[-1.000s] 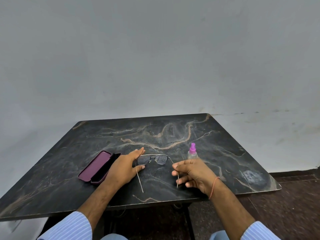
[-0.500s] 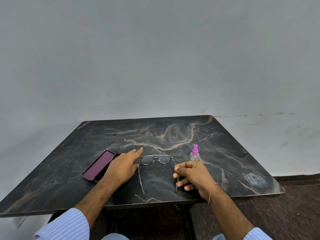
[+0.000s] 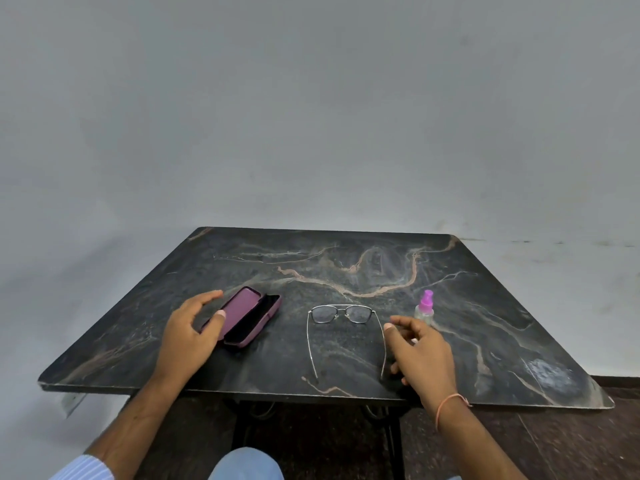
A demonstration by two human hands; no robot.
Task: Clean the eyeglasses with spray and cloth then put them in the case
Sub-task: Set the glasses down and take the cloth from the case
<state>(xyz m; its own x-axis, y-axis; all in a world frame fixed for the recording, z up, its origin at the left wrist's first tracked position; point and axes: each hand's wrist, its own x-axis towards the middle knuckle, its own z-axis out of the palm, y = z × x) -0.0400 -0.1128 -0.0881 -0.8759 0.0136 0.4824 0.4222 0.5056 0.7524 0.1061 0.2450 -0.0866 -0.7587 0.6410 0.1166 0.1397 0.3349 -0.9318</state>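
Note:
Thin metal-framed eyeglasses [image 3: 342, 314] lie on the dark marble table [image 3: 346, 265], temples unfolded and pointing toward me. A maroon case [image 3: 247, 317] lies open to their left. My left hand [image 3: 188, 336] hovers at the case's left edge, fingers spread, thumb over the lid, holding nothing. My right hand [image 3: 422, 351] is just right of the right temple, fingers loosely apart and empty. Behind that hand stands a small clear spray bottle [image 3: 425, 308] with a pink top. No cloth is visible.
The table's front edge runs close to my body, with a dark metal stand [image 3: 311, 427] beneath it. A plain grey wall [image 3: 311, 116] rises behind the table. Brown floor [image 3: 588, 445] shows at the right.
Both hands have let go of the eyeglasses, which now rest on the table. My left hand has moved left to the case. My right hand has opened beside the right temple.

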